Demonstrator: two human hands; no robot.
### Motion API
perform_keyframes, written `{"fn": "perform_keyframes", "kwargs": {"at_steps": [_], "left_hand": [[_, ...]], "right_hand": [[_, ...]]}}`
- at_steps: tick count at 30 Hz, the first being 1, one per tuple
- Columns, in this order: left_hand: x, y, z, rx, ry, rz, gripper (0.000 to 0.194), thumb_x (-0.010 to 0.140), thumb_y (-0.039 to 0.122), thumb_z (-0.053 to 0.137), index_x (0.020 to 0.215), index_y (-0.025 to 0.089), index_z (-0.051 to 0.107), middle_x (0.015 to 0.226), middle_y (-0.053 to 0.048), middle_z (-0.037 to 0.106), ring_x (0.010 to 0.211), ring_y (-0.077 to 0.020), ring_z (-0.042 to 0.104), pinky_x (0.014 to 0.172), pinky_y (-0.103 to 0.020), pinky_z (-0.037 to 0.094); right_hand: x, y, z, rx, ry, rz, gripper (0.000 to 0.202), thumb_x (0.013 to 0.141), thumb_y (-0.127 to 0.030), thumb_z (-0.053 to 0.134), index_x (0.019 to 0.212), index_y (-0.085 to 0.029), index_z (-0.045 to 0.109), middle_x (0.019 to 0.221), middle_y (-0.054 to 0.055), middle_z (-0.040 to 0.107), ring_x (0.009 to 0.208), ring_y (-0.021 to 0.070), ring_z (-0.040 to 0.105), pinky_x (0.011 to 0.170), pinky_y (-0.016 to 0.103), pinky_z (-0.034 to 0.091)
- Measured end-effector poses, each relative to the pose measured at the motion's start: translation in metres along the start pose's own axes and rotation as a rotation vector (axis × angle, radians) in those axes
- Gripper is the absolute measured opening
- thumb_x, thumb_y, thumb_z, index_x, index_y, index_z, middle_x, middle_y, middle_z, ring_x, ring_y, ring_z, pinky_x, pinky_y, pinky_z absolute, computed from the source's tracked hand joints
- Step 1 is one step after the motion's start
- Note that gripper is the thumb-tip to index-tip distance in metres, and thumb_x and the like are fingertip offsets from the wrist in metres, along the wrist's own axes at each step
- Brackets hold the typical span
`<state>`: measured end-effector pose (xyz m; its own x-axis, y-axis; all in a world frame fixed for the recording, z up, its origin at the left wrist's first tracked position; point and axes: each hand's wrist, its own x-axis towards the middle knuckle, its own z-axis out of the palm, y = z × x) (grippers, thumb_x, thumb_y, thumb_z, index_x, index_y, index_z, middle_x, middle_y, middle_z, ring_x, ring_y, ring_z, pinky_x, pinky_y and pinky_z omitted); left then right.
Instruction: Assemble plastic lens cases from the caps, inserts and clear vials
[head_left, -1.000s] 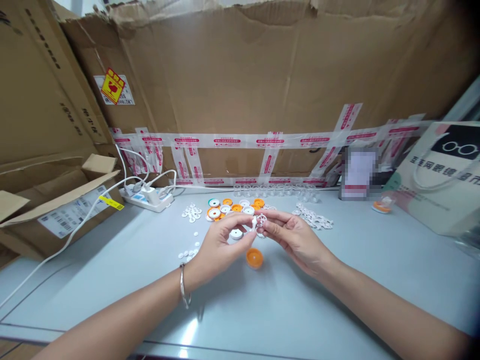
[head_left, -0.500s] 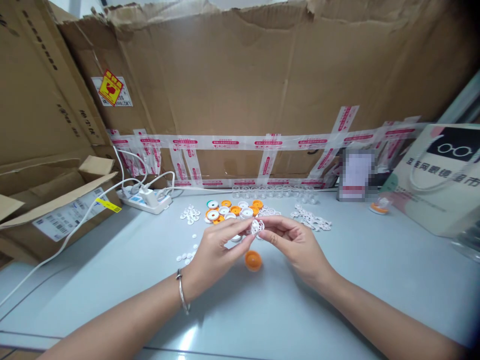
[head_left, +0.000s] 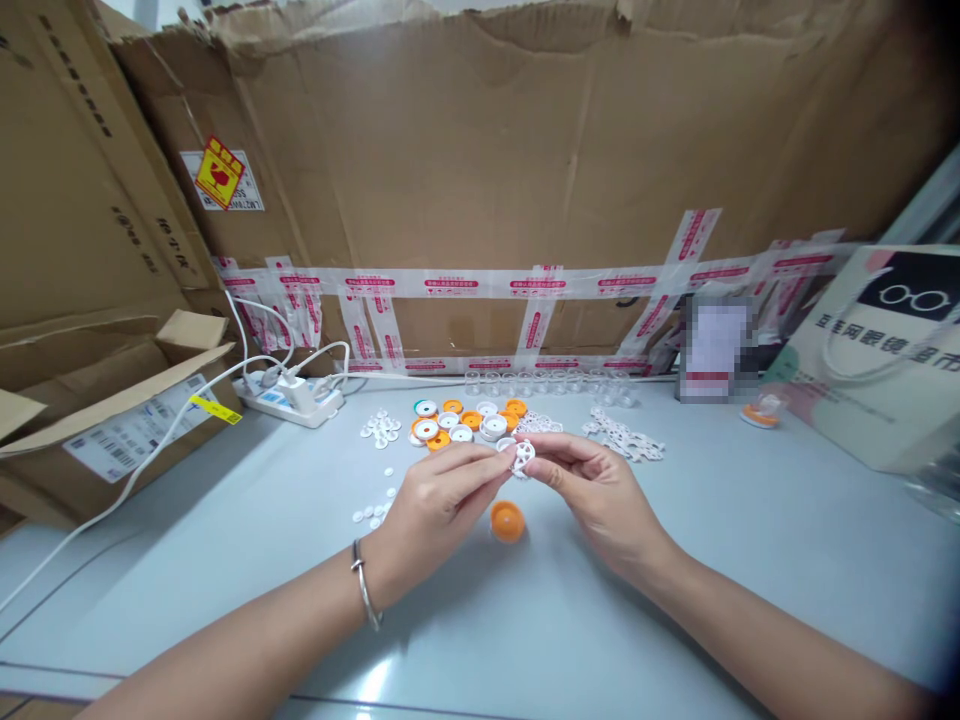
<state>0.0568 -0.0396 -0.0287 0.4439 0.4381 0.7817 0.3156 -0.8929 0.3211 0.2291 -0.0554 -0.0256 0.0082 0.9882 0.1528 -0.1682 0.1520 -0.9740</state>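
A small white openwork plastic piece [head_left: 523,457] is pinched between the fingertips of both hands. My left hand [head_left: 442,500] holds its left side, with the fingers pressed together. On the other side my right hand [head_left: 600,490] grips it between thumb and forefinger. Just below the fingertips, an orange round cup [head_left: 508,521] sits on the table. Behind the hands lie several orange and white round parts [head_left: 471,421]. Small white discs [head_left: 381,429] are in a pile to the left, with more loose ones nearer my left hand. White openwork pieces [head_left: 622,436] lie to the right.
Clear round pieces [head_left: 551,383] line the back of the table [head_left: 735,560]. A power strip [head_left: 296,400] with white cables and an open cardboard box [head_left: 142,420] stand left. At the right are an orange-and-white capped piece [head_left: 763,411] and a paper bag [head_left: 862,370].
The white openwork piece has turned between my fingertips and shows its round face more. My left fingers have closed together around its edge.
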Motion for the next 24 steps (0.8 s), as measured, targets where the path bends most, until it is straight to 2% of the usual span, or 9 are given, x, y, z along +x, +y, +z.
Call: {"fn": "perform_keyframes", "kwargs": {"at_steps": [5,9,15,19,24], "left_hand": [[0.0,0.001,0.0,-0.004,0.012,0.011,0.022,0.082,0.009,0.054,0.101,0.018,0.062,0.091,-0.006,0.067,0.082,-0.0123,0.063,0.072,-0.023,0.054],[0.0,0.001,0.001,-0.036,0.013,-0.013,0.021,0.082,0.009,0.055,0.099,0.018,0.063,0.09,-0.006,0.067,0.081,-0.0121,0.063,0.071,-0.023,0.053],[0.001,0.004,0.005,-0.116,0.042,-0.094,0.015,0.079,0.015,0.06,0.094,0.018,0.064,0.084,-0.004,0.067,0.077,-0.0121,0.062,0.069,-0.024,0.053],[0.002,0.008,0.005,-0.153,0.042,-0.143,0.009,0.078,0.014,0.062,0.087,0.017,0.064,0.076,-0.001,0.066,0.069,-0.0097,0.06,0.066,-0.021,0.051],[-0.001,0.007,0.007,-0.121,0.016,-0.141,0.01,0.08,0.013,0.059,0.088,0.016,0.063,0.076,-0.002,0.064,0.07,-0.0101,0.058,0.066,-0.022,0.048]], "right_hand": [[-0.002,0.001,0.001,-0.006,-0.011,-0.011,0.019,0.061,-0.028,0.075,0.08,-0.024,0.072,0.094,0.003,0.072,0.088,0.0204,0.065,0.087,0.039,0.049],[-0.003,0.001,0.003,0.025,-0.012,-0.003,0.018,0.062,-0.028,0.075,0.08,-0.024,0.072,0.096,0.003,0.071,0.089,0.0193,0.064,0.087,0.036,0.048],[-0.002,0.001,0.008,0.109,-0.014,0.049,0.018,0.06,-0.029,0.077,0.073,-0.021,0.068,0.082,0.0,0.069,0.077,0.0138,0.061,0.077,0.029,0.048],[-0.003,-0.001,0.011,0.145,-0.03,0.065,0.02,0.06,-0.03,0.077,0.068,-0.019,0.063,0.071,-0.002,0.063,0.069,0.0108,0.057,0.069,0.025,0.047],[-0.003,0.002,0.011,0.159,-0.048,0.107,0.021,0.061,-0.03,0.076,0.07,-0.018,0.061,0.072,-0.001,0.062,0.07,0.0117,0.058,0.07,0.026,0.046]]}}
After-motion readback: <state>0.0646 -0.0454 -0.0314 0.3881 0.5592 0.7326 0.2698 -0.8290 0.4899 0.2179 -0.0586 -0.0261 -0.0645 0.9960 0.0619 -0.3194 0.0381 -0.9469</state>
